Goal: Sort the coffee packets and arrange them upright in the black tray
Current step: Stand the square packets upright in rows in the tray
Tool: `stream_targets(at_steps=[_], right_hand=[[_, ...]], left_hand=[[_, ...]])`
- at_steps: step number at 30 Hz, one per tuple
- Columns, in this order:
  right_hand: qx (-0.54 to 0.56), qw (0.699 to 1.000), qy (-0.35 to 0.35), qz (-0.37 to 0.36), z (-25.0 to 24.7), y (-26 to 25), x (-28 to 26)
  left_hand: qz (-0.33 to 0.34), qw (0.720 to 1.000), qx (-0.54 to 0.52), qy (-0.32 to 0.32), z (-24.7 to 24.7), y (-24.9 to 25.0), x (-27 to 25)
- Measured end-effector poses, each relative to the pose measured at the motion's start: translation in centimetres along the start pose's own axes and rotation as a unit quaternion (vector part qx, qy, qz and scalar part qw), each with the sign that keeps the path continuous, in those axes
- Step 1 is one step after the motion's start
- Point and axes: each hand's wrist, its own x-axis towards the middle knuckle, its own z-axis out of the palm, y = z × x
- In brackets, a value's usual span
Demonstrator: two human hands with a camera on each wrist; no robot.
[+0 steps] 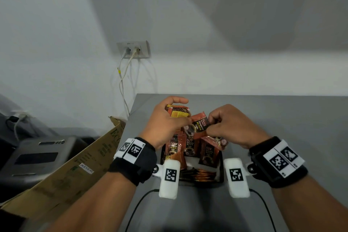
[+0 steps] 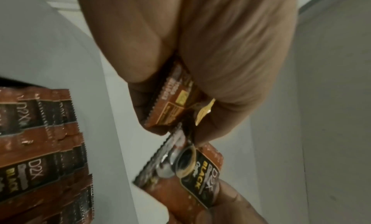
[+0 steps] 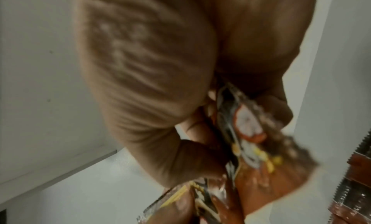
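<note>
The left hand (image 1: 166, 118) is gripping a stack of coffee packets (image 1: 177, 112); the right hand (image 1: 229, 124) is pinching one D2X packet (image 1: 199, 124) at the black tray's (image 1: 220, 171) twelve o'clock, with another packet (image 1: 219, 142) curled underneath.

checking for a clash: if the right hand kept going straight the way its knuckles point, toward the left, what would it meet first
Most likely the left hand, close across from the right hand. The coffee packet that the right hand pinches would touch it first. Depth between them is unclear.
</note>
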Motion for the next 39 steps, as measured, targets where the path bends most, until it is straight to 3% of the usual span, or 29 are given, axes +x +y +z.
stream_targets(at_steps=[3, 7, 10, 14, 17, 23, 26, 29, 31, 33, 35, 39], right_hand=[[0.077, 0.994, 0.073, -0.006, 0.3, 0.9, 0.4], [0.203, 0.968, 0.15, -0.009, 2.0, 0.6, 0.2], [0.261, 0.953, 0.155, -0.016, 3.6, -0.2, 0.2], [0.238, 0.945, 0.224, -0.01, 3.4, 0.1, 0.8], [0.28, 0.941, 0.186, 0.028, 1.8, 1.6, 1.0], [0.415, 0.909, 0.026, 0.023, 1.7, 1.8, 0.3], [0.399, 0.916, -0.009, 0.033, 2.4, 1.4, 0.0], [0.37, 0.928, 0.007, 0.036, 2.5, 0.8, -0.1], [0.298, 0.952, 0.064, -0.006, 2.1, 0.6, -0.3], [0.129, 0.98, 0.13, -0.077, 1.4, 0.6, -0.4], [0.01, 0.983, 0.129, -0.133, 1.4, 0.4, -0.8], [0.008, 0.983, 0.114, -0.142, 1.8, 1.3, -1.3]], left_hand=[[-0.008, 0.999, -0.015, 0.034, 0.2, -0.1, 0.2], [-0.052, 0.974, -0.185, 0.123, 0.8, -0.6, 0.3], [-0.063, 0.97, -0.202, 0.12, 1.9, -1.2, 0.1], [-0.111, 0.952, -0.274, 0.079, 1.5, -1.4, -0.1], [-0.13, 0.937, -0.322, 0.047, 0.3, -1.6, -0.3], [-0.094, 0.969, -0.228, 0.019, 0.8, -1.8, -0.7], [-0.074, 0.979, -0.188, 0.022, 1.5, -2.0, -0.6], [-0.08, 0.977, -0.197, 0.014, 1.7, -2.0, -0.7], [-0.11, 0.972, -0.21, 0.01, 1.5, -1.8, -0.8], [-0.172, 0.955, -0.24, 0.017, 1.1, -1.9, -0.6], [-0.207, 0.935, -0.286, 0.03, 0.6, -2.0, -0.3], [-0.169, 0.936, -0.298, 0.073, -0.2, -2.0, 0.4]])
